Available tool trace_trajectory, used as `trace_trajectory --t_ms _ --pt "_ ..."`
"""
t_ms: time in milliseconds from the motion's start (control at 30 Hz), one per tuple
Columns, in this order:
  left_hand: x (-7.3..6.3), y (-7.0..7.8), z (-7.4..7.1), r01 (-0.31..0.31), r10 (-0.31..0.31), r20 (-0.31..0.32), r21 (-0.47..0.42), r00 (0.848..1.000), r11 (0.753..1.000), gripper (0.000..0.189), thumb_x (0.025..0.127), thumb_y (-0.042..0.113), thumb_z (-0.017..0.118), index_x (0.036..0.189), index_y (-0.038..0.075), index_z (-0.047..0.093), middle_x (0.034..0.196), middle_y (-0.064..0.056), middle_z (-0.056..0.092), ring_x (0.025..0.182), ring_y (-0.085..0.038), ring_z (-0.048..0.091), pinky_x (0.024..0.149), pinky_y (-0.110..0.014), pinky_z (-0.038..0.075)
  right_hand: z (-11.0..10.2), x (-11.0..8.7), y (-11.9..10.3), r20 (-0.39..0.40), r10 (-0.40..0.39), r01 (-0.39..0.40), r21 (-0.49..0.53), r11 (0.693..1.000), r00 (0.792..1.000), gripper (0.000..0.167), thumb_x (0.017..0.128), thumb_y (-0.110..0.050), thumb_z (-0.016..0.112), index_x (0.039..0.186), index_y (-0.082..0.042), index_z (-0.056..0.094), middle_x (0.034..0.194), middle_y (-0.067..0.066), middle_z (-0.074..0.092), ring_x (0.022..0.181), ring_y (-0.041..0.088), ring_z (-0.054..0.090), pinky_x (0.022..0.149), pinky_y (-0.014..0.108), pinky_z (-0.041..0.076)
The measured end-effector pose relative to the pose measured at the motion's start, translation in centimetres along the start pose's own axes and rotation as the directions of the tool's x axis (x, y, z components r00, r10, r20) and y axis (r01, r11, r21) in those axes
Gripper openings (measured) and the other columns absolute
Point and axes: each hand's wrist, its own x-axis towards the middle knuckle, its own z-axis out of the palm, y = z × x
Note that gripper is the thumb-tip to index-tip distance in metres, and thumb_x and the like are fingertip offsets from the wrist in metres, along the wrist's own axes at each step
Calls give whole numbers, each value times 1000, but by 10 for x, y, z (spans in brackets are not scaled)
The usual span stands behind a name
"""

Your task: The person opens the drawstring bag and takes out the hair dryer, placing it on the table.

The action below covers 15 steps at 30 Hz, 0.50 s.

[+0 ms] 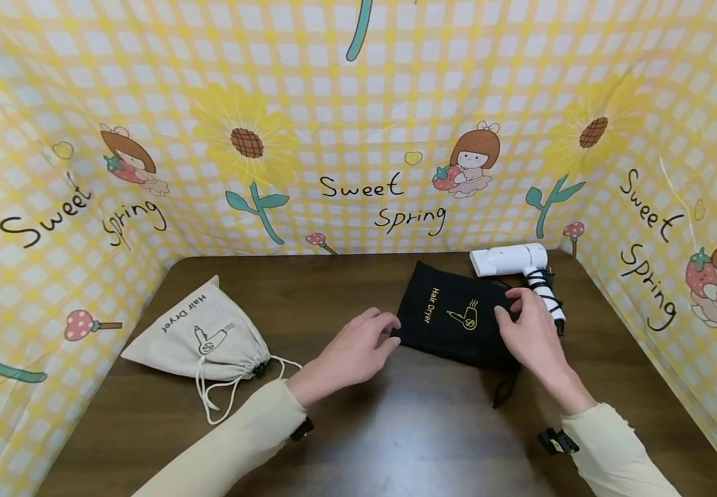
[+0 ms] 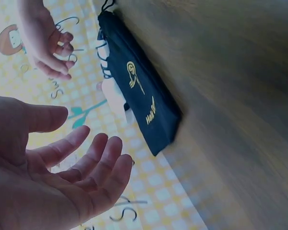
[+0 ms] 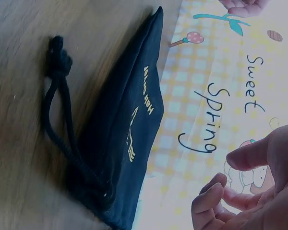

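Two hands (image 1: pixel 358 350) (image 1: pixel 531 331) near one black pouch (image 1: pixel 452 319), one beige pouch (image 1: pixel 199 331), one hairdryer (image 1: pixel 510 261)

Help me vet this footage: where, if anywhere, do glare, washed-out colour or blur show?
Head view: mostly crisp, with pale glare on the dark brown wood-grain table, low in the picture; left wrist view: the yellow-and-white checked cloth backdrop looks washed out beside the dimmer table; right wrist view: the black fabric drawstring bag is dark, its gold lettering slightly soft.
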Motion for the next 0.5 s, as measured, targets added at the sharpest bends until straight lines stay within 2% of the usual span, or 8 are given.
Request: trace_trajectory --t_ms 167,500 --pt "-20 -9 -13 44 -44 -16 -11 999 999 23 105 18 68 126 9 70 116 -8 66 103 -21 63 89 -42 54 1 -4 -4 -6 -9 9 -4 1000 1000 36 103 -18 63 130 6 58 104 22 59 90 34 55 80 47 42" --pt "-52 -33 -34 115 -112 -71 33 991 993 21 101 14 72 121 9 71 92 5 60 81 -12 57 73 -35 51 5 -9 -7 -4 -14 14 -6 1000 1000 36 103 -19 64 129 4 59 104 20 61 88 32 57 78 46 43"
